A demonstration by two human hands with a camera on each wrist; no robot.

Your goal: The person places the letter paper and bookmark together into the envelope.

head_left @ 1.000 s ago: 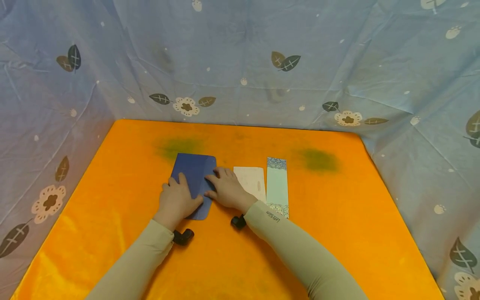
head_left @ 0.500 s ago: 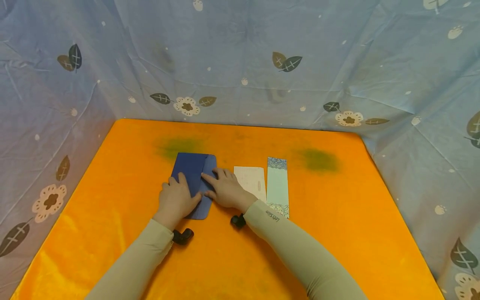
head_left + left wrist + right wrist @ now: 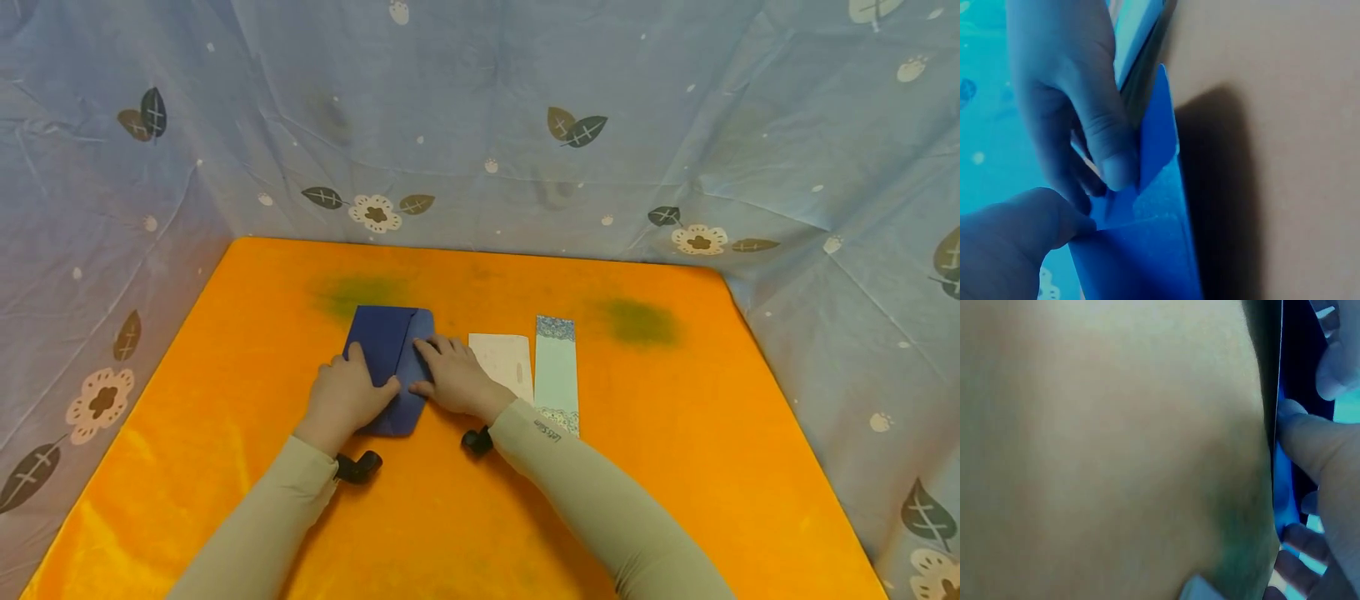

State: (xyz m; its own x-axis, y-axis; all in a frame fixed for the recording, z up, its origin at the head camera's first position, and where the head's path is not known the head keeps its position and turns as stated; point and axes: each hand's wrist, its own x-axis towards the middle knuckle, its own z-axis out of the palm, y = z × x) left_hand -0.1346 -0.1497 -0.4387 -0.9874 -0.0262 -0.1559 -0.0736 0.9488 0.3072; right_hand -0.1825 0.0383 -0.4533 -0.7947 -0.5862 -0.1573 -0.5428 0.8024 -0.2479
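Note:
A dark blue envelope [image 3: 384, 342] lies on the orange cloth in the head view, its lighter flap [image 3: 414, 358] folded out to the right. My left hand [image 3: 341, 402] grips the envelope's body from the left, thumb at the edge of the mouth. The left wrist view shows that thumb [image 3: 1063, 219] bent against the panel edge. My right hand [image 3: 457, 379] rests on the flap with thumb and forefinger. In the right wrist view, the right thumb [image 3: 1297, 428] lies against the flap's inner side, behind its thin edge. Part of the envelope is hidden under the left palm.
Right of the envelope lie a whitish rectangular paper piece [image 3: 498, 360] and a long pale green card [image 3: 556, 367] with patterned ends, partly behind the right forearm. Orange cloth [image 3: 675, 467] covers the table. A patterned blue curtain [image 3: 480, 108] encloses the back and sides.
The flap has come away from the body, and a dark seam now shows at the mouth. My left hand has shifted slightly left; the right forefinger has drawn back onto the flap.

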